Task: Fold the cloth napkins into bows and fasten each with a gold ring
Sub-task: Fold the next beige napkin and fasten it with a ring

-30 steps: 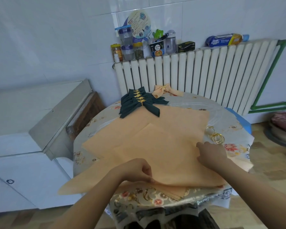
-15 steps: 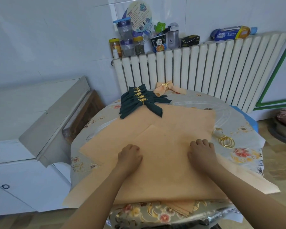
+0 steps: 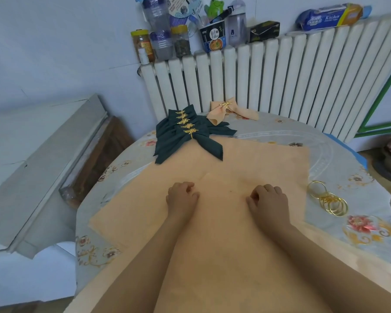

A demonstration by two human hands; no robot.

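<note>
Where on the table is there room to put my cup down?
Bare tablecloth between the radiator and the peach napkins; another patch left of them, below the green bows. The gold rings crowd the right.

Your round table [image 3: 269, 136] in floral cloth, peach napkins [image 3: 246, 163] under each grip, gold rings [image 3: 328, 201] right of your right grip, green bows [image 3: 185, 136] and peach bow [image 3: 221, 110] beyond

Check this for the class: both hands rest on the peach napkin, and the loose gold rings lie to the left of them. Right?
Not quite. The head view shows the gold rings to the right of the hands, beside the right hand. The left hand and right hand do rest on the peach napkin.
</note>
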